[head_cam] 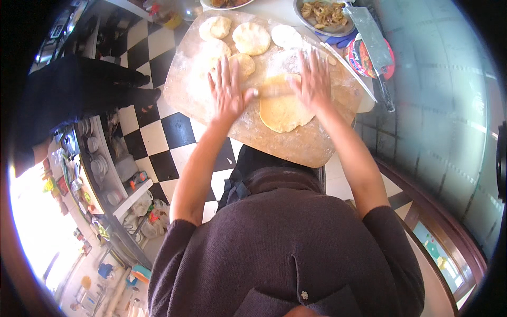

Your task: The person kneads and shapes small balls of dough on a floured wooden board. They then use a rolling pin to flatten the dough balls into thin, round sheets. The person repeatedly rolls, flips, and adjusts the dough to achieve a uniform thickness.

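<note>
My left hand [230, 93] lies palm down, fingers spread, at the left end of a blurred wooden rolling pin [274, 93]. My right hand [315, 81] is spread at the pin's other end; both hands are blurred, and the palms hide the pin's ends. Under the pin is a flat sheet of yellowish dough [286, 115] on a floured wooden board [245, 128]. Beyond the hands are several dough rounds, among them one at the top left [215, 28], one in the middle [251, 38] and a pale one at the right [286, 36].
A cleaver [370, 37] lies across a red tub [358, 59] at the board's right, beside white chopsticks [350, 73]. A metal bowl of food [324, 29] and a plate of food [225, 7] stand beyond the board. Another person in dark clothes [91, 89] is at the left.
</note>
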